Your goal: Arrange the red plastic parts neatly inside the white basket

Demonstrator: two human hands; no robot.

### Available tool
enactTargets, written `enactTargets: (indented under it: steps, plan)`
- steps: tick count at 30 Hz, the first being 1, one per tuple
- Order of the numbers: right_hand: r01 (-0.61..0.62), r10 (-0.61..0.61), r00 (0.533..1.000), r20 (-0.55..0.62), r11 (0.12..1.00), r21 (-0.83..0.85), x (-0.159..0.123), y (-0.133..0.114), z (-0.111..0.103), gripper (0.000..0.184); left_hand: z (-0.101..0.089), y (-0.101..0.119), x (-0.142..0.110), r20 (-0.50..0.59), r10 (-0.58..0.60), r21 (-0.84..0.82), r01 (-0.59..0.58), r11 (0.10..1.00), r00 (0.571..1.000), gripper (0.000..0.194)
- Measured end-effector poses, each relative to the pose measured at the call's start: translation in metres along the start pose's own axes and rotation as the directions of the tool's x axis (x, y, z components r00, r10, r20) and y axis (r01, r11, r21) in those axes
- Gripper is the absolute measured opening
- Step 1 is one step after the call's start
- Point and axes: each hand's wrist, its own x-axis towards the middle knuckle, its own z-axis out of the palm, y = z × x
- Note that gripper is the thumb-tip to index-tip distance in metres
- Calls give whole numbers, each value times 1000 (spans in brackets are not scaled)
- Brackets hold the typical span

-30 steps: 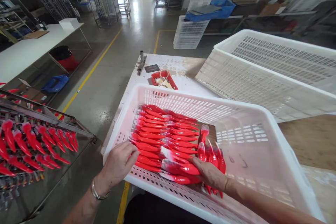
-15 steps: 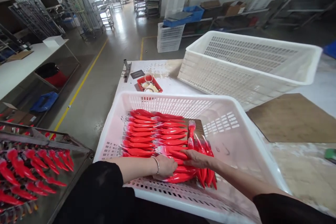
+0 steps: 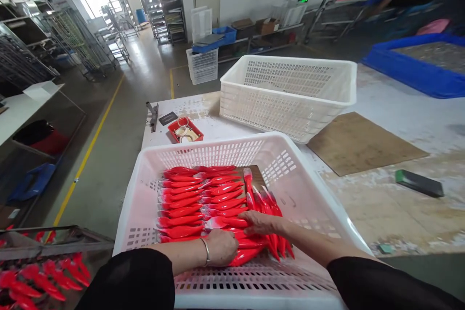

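A white slotted basket (image 3: 312, 189) sits in front of me on the table. Inside it lie rows of glossy red pointed parts (image 3: 189, 193) on a brown board. My left hand (image 3: 221, 247) rests curled on the nearest red parts at the basket's front. My right hand (image 3: 263, 223) lies flat, fingers spread, on the red parts beside it, next to a small bunch of red parts (image 3: 271, 208) lying crosswise. I cannot tell whether either hand grips a piece.
A second, empty white basket (image 3: 290, 92) stands behind. A small red tray (image 3: 185, 131), a brown board (image 3: 363, 143) and a dark block (image 3: 419, 182) lie on the table. A rack with more red parts (image 3: 39, 276) stands at lower left. A blue bin (image 3: 417, 65) is at far right.
My left hand moved from the basket's left rim into the basket onto the front red parts. My view swung right and up, revealing more of the table.
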Motion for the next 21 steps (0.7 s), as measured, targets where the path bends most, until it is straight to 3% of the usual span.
enactTargets:
  steps: [5,7,10,14,18,20,21]
  plan:
    - [-1,-27,991,-131,978,-211,2,0,-3,21,-15,-17,-14,-155,-86,-1,87,996,984,33]
    - [-13,-44,982,-182,954,-301,0,0,-9,28,-21,-23,-17,-144,-160,-24,158,987,977,32]
    - [37,-112,981,-157,908,-418,0,-1,-7,42,-27,-30,-18,-86,-252,-20,251,968,964,33]
    - [72,-154,981,-118,855,-514,10,-3,16,52,-39,-40,-23,-31,-235,54,236,970,972,27]
    - [90,-197,970,-139,830,-551,11,-4,20,55,-77,-48,-53,-49,-178,83,182,980,983,26]
    - [109,-262,939,-223,842,-529,7,-9,3,47,-109,-47,-86,-190,-80,1,82,997,978,30]
    - [98,-284,911,-298,853,-513,3,-13,-10,40,-126,-43,-108,-315,-13,-82,-13,997,949,27]
